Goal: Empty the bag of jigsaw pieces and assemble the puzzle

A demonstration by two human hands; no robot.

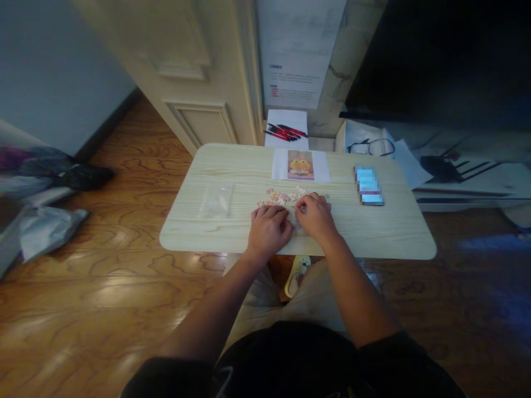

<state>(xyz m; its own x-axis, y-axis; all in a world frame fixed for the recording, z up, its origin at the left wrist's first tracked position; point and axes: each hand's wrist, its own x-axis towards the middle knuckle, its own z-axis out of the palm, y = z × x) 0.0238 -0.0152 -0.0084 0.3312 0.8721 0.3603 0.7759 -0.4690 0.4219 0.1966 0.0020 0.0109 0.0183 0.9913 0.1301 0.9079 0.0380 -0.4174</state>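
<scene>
A loose pile of tiny pink, orange and white pieces [279, 196] lies mid-table, too small to tell whether they are beads or little bricks. My left hand [269, 228] rests at the pile's near left side, its fingers curled and the thumb drawn in. Just right of it, my right hand [317, 216] has thumb and forefinger pinched together at the pile's near right edge. Whatever either hand's fingertips hold is hidden or too small to make out. A pale, clear patch shows on the table between the two hands.
On the pale wooden table [199, 235] lie a clear plastic bag [216, 200] at left, a sheet with a yellow figure picture [301, 165] at the back, and a phone [368, 186] at right. Beyond the back edge are red and black pens [286, 132] and glasses [371, 146].
</scene>
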